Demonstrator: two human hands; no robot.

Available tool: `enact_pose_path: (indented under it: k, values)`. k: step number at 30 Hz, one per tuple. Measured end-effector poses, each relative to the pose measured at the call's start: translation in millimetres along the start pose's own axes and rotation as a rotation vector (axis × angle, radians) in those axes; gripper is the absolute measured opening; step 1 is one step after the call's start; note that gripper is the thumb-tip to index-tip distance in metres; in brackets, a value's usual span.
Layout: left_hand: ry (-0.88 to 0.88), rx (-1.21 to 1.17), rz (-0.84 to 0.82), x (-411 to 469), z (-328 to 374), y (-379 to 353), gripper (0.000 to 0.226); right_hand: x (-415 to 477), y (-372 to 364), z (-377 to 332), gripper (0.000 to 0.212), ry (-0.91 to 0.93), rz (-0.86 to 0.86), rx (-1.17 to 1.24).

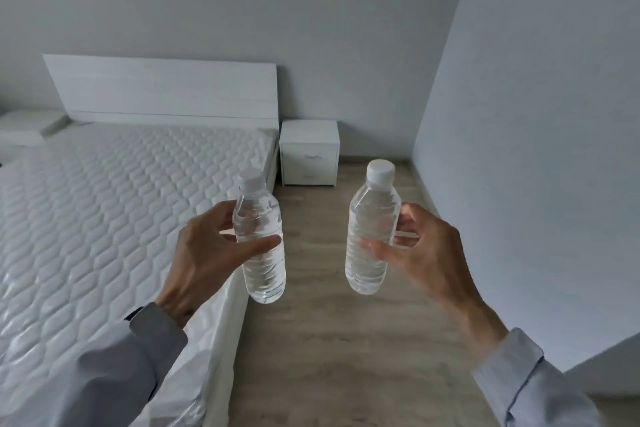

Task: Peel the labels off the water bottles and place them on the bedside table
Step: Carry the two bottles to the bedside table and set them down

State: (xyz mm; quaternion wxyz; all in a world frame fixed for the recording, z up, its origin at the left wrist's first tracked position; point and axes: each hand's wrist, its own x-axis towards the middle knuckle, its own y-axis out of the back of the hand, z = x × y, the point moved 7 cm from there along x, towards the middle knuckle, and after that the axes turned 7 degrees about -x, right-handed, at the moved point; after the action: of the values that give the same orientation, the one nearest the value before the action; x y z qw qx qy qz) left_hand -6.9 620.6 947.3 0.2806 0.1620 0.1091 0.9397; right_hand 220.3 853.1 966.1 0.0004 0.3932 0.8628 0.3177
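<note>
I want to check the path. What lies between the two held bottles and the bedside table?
In the head view, only bare wooden floor lies between the bottles and the bedside table; the mattress stays left.

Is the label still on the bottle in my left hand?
Off. The left hand holds a bottle whose clear plastic shows bare from white cap to base, with no label band anywhere on the side in view.

A bare quilted mattress [104,218] is set against a white headboard [162,90]. A white two-drawer cabinet [309,152] is placed beside the bed in the corner, on pale wood flooring [329,340]. Plain grey walls [536,114] are softly lit.
</note>
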Motion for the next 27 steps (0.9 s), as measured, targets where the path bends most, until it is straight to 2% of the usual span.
enact_pose_path:
  k: [6,13,18,27]
  values:
    - [-0.045,-0.032,-0.020,121,12,-77,0.055,127,30,34,0.046,0.029,0.045,-0.013]
    - [-0.084,-0.073,-0.054,310,-5,-147,0.049,319,33,78,0.041,0.041,0.067,-0.068]
    - [-0.102,-0.074,-0.075,451,-14,-179,0.052,463,18,101,0.043,0.034,0.049,-0.046]
    - [-0.090,-0.050,-0.014,712,-68,-227,0.061,728,-50,168,0.039,0.091,0.013,0.026]
